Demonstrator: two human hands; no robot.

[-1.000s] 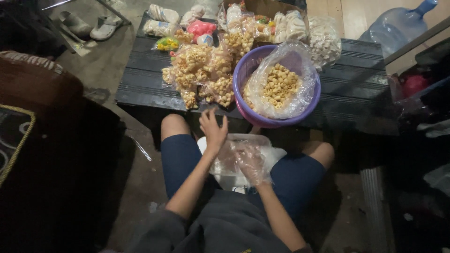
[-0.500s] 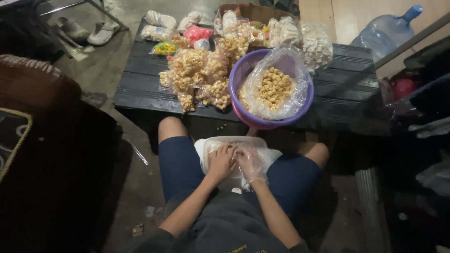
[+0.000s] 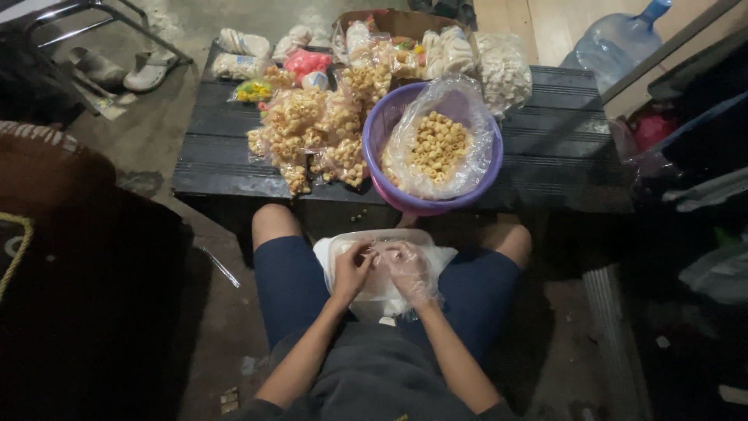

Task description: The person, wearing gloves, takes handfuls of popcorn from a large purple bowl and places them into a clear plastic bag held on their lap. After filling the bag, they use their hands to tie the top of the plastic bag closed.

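Leftmost, off the bench's left end, a pair of pale sandals [image 3: 128,68] lies on the concrete floor [image 3: 167,129] beside a metal chair leg [image 3: 117,19]. On the dark slatted bench [image 3: 561,148] itself, small tied packets of yellow ring snacks [image 3: 312,129] are heaped from the left part toward the middle, reaching the near edge, with a pink packet [image 3: 305,61] and white packets [image 3: 241,43] along the far edge. Just right of the heap a purple basin [image 3: 389,117] lined with a clear bag [image 3: 467,105] holds loose ring snacks [image 3: 438,144] and overhangs the near edge, standing between the heap and the lap below. A bag of white crackers [image 3: 502,70] sits at the far edge behind it, and a blue water jug [image 3: 615,51] stands past the far right corner. Below the near edge, on the person's lap, lies a stack of clear plastic bags [image 3: 382,292], pale, crinkled and flat. The left hand [image 3: 352,269] is bare and pinches at the top bag with bent fingers; the right hand [image 3: 405,269], in a thin clear glove, pinches the same bag right beside it. A second ago the left hand was lifted toward the bench edge; now both have come together on the bags.
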